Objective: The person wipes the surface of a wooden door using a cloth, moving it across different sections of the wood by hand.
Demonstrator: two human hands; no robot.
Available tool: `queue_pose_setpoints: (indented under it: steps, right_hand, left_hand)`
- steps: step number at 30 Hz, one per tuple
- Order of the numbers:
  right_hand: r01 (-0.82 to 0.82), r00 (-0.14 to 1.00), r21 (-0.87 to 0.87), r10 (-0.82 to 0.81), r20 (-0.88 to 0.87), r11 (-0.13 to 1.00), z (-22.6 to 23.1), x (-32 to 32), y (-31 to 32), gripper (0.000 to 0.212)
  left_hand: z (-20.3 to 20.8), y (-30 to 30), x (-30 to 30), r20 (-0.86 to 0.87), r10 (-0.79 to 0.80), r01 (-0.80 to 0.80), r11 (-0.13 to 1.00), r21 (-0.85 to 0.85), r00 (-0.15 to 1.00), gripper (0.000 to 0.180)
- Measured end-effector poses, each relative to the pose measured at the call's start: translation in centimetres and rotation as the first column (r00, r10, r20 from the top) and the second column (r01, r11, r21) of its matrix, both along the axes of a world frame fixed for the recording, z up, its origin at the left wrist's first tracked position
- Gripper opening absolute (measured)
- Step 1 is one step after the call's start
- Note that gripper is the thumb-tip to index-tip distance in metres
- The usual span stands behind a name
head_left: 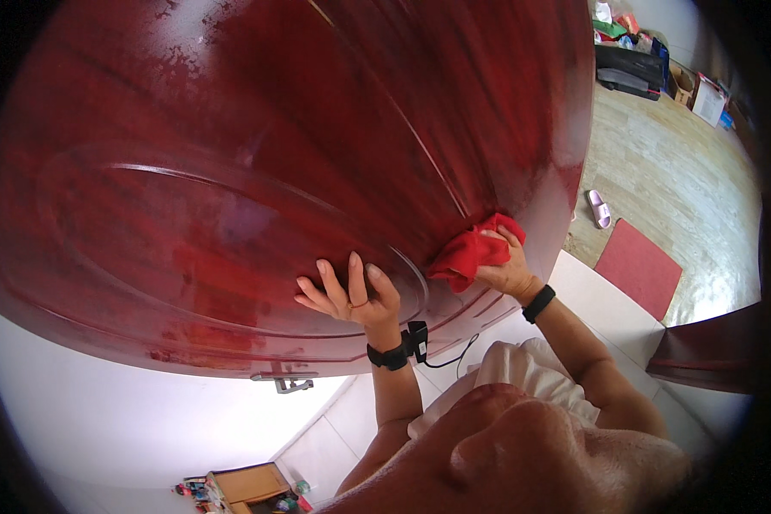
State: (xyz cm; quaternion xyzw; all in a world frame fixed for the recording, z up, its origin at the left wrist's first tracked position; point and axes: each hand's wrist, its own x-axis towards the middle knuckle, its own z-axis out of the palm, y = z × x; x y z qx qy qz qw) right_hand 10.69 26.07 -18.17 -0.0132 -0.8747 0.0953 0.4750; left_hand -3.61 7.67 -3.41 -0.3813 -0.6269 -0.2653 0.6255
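Person (pixel 505 445) close by, red cloth (pixel 480 251) on a big red door (pixel 257 214)

The person's head and shoulders fill the bottom, with a white shirt (pixel 535 368) and two bare arms reaching up to the door. The right hand (pixel 510 272) is curled around the bunched red cloth and holds it against the door, near the door's right edge. A black band (pixel 538 304) goes around that wrist.

The left hand (pixel 351 295) is to the left of the cloth and well apart from it. It is spread wide, with nothing in it, and its fingers are up against the door. One finger has a ring (pixel 360 305). That wrist has a black strap (pixel 387 356) with a small black box (pixel 417 341) and a thin black cord (pixel 454 362).

The door is dark red and shiny, with long raised lines and a pale, patchy spot near the top. A silver handle (pixel 291 384) sticks out at its low edge, in front of a white wall (pixel 163 420).

Over on the right, a pink slipper (pixel 599 209) lies on the wood floor (pixel 677 180), just beside a red mat (pixel 638 268). A white box (pixel 709 100) and a heap of black things (pixel 630 70) sit farther back. Down at the bottom left is a brown box (pixel 253 486) with little things around it
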Motion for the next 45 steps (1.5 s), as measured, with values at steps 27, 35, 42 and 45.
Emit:
queue_pose_setpoints:
  steps: [27,35,42,45]
  right_hand:
    - [0.136,0.938,-0.251,-0.206,-0.280,0.959,11.4,0.5,4.0,0.058]
    - [0.115,0.836,-0.216,-0.212,-0.506,0.969,16.0,-0.3,5.9,0.053]
    - [0.284,0.807,-0.524,-0.495,-0.322,0.803,-1.2,1.2,6.7,0.071]
    - [0.193,0.805,-0.677,-0.509,-0.304,0.710,6.9,1.6,5.6,0.069]
  left_hand:
    - [-0.9,0.3,-0.8,-0.010,-0.017,0.017,0.999,0.050,1.000,0.025]
    - [-0.1,-0.1,-0.1,0.001,0.047,-0.047,0.999,0.012,0.999,0.022]
    - [0.5,0.3,0.0,-0.023,0.010,-0.010,1.000,0.017,1.000,0.025]
    - [0.5,0.2,0.0,-0.033,0.018,-0.018,1.000,0.010,0.999,0.026]
